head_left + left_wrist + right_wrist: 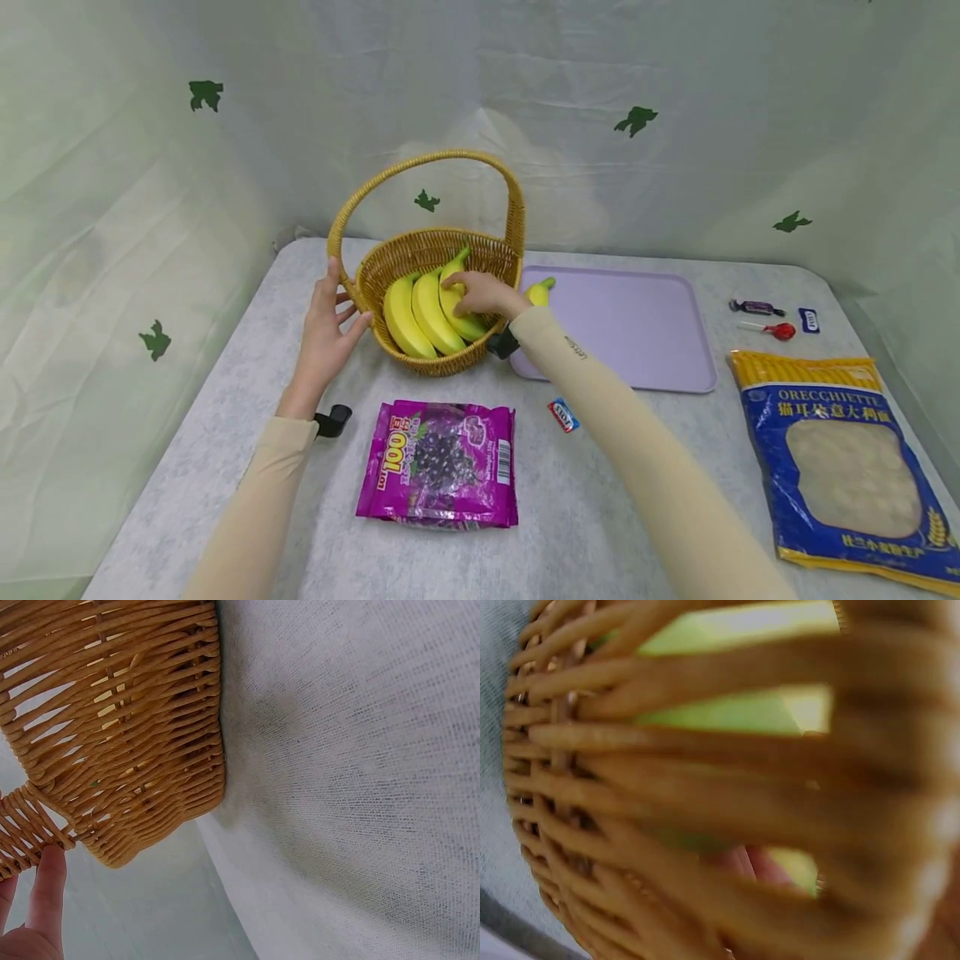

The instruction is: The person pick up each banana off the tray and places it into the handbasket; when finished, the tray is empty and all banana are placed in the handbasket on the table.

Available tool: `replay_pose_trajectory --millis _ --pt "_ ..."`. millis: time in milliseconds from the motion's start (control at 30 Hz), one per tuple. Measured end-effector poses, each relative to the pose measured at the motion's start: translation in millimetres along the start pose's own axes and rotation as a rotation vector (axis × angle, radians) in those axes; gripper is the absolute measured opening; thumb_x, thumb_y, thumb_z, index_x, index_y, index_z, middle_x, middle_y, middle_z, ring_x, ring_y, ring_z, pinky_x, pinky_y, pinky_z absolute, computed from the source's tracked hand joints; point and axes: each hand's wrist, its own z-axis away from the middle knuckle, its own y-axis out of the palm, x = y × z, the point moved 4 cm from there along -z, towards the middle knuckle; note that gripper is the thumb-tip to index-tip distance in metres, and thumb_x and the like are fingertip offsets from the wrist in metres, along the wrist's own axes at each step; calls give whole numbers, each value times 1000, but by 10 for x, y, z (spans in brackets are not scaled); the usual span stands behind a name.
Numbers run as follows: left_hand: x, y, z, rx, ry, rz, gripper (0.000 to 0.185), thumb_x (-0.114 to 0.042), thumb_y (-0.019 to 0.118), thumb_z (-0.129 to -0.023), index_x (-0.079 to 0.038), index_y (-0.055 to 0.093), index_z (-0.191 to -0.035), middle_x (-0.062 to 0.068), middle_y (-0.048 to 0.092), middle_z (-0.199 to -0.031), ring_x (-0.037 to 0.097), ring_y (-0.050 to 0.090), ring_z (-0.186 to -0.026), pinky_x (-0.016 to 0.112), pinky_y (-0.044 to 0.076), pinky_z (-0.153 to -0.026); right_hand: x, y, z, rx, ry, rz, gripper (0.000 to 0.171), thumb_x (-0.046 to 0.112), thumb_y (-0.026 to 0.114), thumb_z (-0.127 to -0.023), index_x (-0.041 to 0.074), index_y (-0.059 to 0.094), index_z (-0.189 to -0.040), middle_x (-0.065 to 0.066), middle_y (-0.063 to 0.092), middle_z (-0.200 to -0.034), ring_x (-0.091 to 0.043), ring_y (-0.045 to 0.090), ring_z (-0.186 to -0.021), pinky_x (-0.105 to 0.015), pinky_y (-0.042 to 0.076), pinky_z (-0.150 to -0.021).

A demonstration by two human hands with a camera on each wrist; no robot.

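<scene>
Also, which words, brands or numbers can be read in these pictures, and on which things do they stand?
"ORECCHIETTE": on the blue bag, above a line of Chinese characters too small to read surely.
"100": large, turned sideways, on the purple bag; its other print and barcode digits are too small.
Sleeve: small print, blurred.
Small packet, blue tag and candy: print unreadable.
Wrist views: no text.
</scene>
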Motion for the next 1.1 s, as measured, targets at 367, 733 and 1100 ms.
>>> replay_pose_trajectory --millis 367,733,1100 --pt "-13 13 -1 -3 6 17 97 3 63 -89 -45 8 -152 25 36 -127 45 49 -113 58 46 -94 -114 -223 227 -97 -165 -403 44 8 60 -93 1 50 -136 -25 52 -125 -31 57 -103 -51 52 -89" --pt "24 17 10 -12 3 39 97 5 63 -89 -44 8 -152 24 36 -127 45 48 -113 58 45 -94 -740 -402 699 -204 -214 -689 42 10 56 -96 -2 48 -136 -26 52 -126 -43 52 -108 -55 50 -89" --pt "19 20 7 -12 18 24 96 4 62 -90 -44 8 -152 25 36 -128 47 48 -113 60 46 -93 -1271 -362 1016 -197 -65 -607 49 5 61 -91 5 49 -138 -21 54 -125 -30 57 -104 -50 54 -84"
